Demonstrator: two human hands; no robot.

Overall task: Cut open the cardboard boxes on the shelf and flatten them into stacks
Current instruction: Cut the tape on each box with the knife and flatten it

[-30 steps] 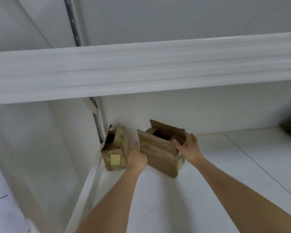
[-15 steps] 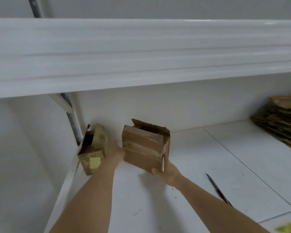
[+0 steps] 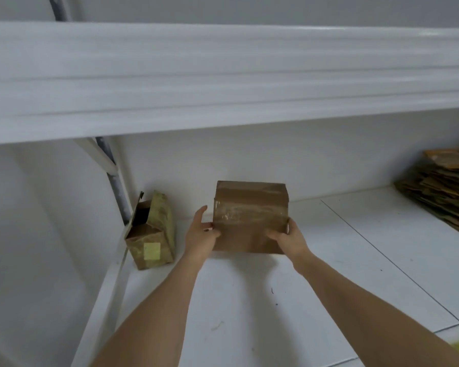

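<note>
both hands, left hand [image 3: 200,238] and right hand [image 3: 289,238], seemingly clamped on taped cardboard box [image 3: 249,215]

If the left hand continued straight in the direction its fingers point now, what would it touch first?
The left hand already grips the box at its left edge. Its fingers point toward the back wall, probably the first thing met; depth is unclear.

Center frame, the cardboard box [image 3: 250,217] is plain brown with a glossy clear tape band. Lower left, the smaller box [image 3: 151,235] is yellowish-brown with a pale yellow label [image 3: 152,251]. The shelf [image 3: 329,260] is white.
</note>
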